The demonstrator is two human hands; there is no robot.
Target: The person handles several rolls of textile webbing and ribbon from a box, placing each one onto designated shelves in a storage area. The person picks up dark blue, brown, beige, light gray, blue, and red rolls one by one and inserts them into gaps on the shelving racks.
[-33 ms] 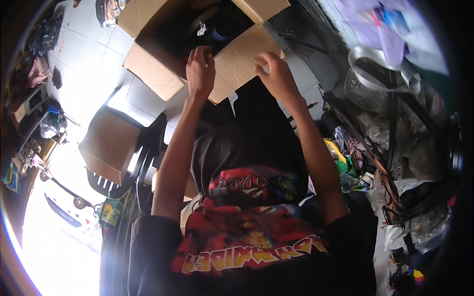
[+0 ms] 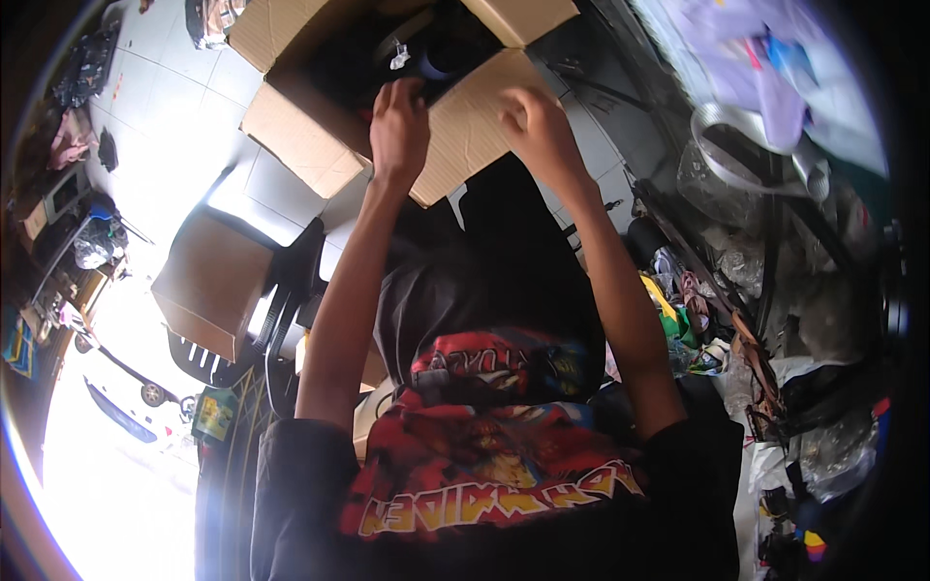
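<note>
My left hand [image 2: 399, 136] is over the near side of an open cardboard box [image 2: 310, 145], its fingers bent inward. Whatever those fingers hold, if anything, is hidden. Above the near right flap [image 2: 484, 107] hovers my right hand [image 2: 540, 131], fingers loosely curled and slightly blurred. A gap shows between its thumb and fingers, with nothing visible there. Inside the dark box lies a small crumpled whitish piece [image 2: 399, 56], just beyond my left fingertips. The remaining contents are black and hard to make out.
A second cardboard box [image 2: 215, 281] rests on a black slatted chair [image 2: 208, 363] to the left. Clear plastic bags [image 2: 727, 189], a roll of silvery-white strap [image 2: 727, 145] and mixed clutter line the right side. Pale floor tiles [image 2: 165, 68] lie at the upper left.
My right hand has shifted very slightly, its fingers curling a little more. My left hand has risen a touch over the box. The box looks nearly the same.
</note>
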